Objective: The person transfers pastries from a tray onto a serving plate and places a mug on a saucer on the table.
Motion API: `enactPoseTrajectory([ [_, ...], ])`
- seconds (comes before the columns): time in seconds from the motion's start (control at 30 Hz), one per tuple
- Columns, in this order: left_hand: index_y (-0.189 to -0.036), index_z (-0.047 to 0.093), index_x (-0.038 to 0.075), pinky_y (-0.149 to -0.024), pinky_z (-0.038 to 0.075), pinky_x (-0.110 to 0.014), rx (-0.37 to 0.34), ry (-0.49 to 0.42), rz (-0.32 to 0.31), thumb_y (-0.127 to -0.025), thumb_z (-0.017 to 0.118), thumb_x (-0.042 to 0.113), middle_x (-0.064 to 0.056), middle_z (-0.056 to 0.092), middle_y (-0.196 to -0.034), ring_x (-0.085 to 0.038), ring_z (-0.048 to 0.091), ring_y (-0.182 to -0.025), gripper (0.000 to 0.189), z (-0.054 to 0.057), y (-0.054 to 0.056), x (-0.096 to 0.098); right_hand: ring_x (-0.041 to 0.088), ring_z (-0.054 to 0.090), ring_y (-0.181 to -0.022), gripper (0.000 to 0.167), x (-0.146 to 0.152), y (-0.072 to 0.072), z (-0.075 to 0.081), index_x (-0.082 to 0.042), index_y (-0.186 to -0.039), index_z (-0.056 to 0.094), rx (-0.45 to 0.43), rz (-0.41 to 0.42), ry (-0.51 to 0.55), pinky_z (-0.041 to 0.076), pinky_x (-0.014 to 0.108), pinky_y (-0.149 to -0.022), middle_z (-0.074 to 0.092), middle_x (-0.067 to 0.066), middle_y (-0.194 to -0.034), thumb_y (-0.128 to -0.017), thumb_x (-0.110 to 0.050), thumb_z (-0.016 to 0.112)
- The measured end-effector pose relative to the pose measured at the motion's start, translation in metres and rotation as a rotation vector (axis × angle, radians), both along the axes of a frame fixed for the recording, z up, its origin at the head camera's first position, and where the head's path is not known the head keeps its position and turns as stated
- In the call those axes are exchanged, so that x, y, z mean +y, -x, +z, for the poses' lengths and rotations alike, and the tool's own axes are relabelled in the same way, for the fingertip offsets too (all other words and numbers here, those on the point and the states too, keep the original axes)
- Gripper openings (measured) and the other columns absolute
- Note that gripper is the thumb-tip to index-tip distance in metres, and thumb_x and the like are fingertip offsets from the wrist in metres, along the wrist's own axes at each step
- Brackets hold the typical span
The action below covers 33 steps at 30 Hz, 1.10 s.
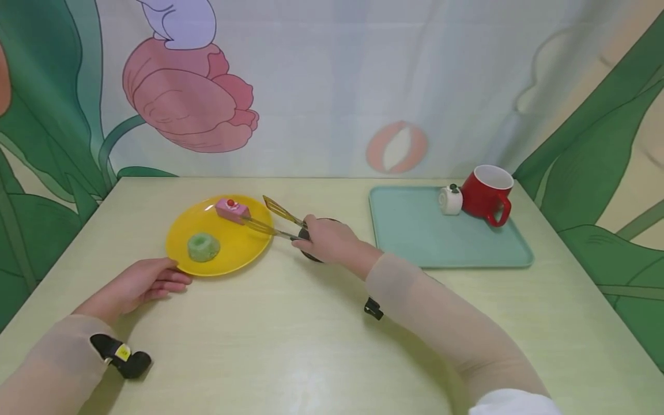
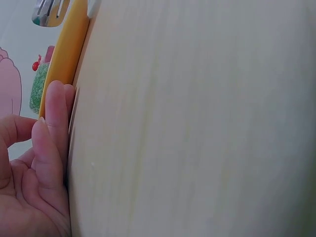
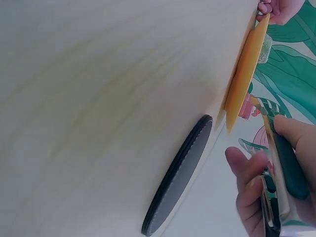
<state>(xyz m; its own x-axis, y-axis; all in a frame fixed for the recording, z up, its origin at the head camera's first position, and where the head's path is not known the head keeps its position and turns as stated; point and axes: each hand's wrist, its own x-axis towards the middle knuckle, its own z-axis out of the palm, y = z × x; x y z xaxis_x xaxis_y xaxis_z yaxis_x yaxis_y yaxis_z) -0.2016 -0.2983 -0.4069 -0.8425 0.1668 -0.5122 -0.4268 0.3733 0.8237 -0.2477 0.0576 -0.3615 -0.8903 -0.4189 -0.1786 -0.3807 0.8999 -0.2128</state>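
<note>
My left hand pinches the near-left rim of a yellow plate, thumb on the rim and fingers under it. On the plate lie a green ring-shaped cake and a pink cake slice with a red berry on top. My right hand grips metal tongs with dark handles. The tongs' arms stand apart; one tip is at the pink slice, and I cannot tell if it touches. The other tip is beyond the plate's right rim. In the left wrist view the plate appears edge-on.
A black round coaster lies on the table under my right hand. To the right sits a light teal tray with a white roll cake and a red mug on it. A printed curtain hangs behind the table.
</note>
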Motion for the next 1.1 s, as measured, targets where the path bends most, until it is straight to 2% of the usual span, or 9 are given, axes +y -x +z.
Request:
enactPoseTrajectory([
  [0.2,-0.135,0.033,-0.008,-0.073,0.051,-0.022,0.01,0.007,-0.004,-0.101,0.031,0.032,0.001,0.069,-0.095,-0.011,0.066,-0.086,0.052,0.001,-0.002,0.002,0.015,0.048,-0.059,0.048,0.006,-0.002,-0.001,-0.007,-0.109,0.05,-0.004,-0.033,0.053,0.036,0.024,-0.047,0.054,0.002,-0.074,-0.088,-0.05,0.056],
  [0.3,-0.136,0.032,-0.007,-0.074,0.051,-0.022,0.012,0.008,-0.007,-0.101,0.031,0.033,0.001,0.069,-0.096,-0.012,0.066,-0.087,0.053,0.002,-0.002,0.002,0.015,0.047,-0.058,0.046,0.007,-0.003,-0.002,-0.008,-0.107,0.051,0.014,-0.021,0.044,0.033,0.025,-0.047,0.052,0.001,-0.071,-0.088,-0.05,0.056],
  [0.6,-0.135,0.034,-0.006,-0.073,0.052,-0.022,0.011,0.012,0.006,-0.101,0.031,0.034,0.001,0.069,-0.095,-0.012,0.066,-0.087,0.053,-0.001,-0.001,0.002,0.014,0.046,-0.058,0.051,0.015,-0.007,-0.005,-0.011,-0.118,0.052,0.062,-0.008,0.023,0.033,0.026,-0.048,0.052,-0.003,-0.068,-0.089,-0.053,0.053],
  [0.87,-0.134,0.035,-0.007,-0.073,0.051,-0.021,0.005,0.023,0.012,-0.101,0.031,0.032,0.001,0.069,-0.094,-0.012,0.066,-0.086,0.051,0.0,-0.001,0.003,0.013,0.05,-0.056,0.051,0.023,-0.01,-0.005,-0.01,-0.117,0.053,0.073,-0.016,0.046,0.039,0.026,-0.047,0.056,-0.002,-0.067,-0.089,-0.052,0.053],
  [0.97,-0.133,0.036,-0.007,-0.073,0.051,-0.021,0.005,0.025,0.01,-0.101,0.03,0.032,0.001,0.069,-0.094,-0.011,0.066,-0.086,0.051,0.0,-0.001,0.003,0.014,0.052,-0.056,0.049,0.028,-0.011,-0.005,-0.009,-0.113,0.054,0.089,-0.012,0.054,0.04,0.027,-0.047,0.055,-0.002,-0.066,-0.089,-0.051,0.053],
  [1.1,-0.134,0.035,-0.007,-0.073,0.051,-0.021,0.003,0.022,0.009,-0.101,0.031,0.032,0.001,0.069,-0.094,-0.011,0.066,-0.086,0.051,0.001,-0.002,0.002,0.014,0.048,-0.053,0.04,0.037,-0.012,-0.005,-0.009,-0.099,0.055,0.09,-0.006,0.093,0.037,0.027,-0.047,0.052,-0.002,-0.062,-0.089,-0.048,0.056],
])
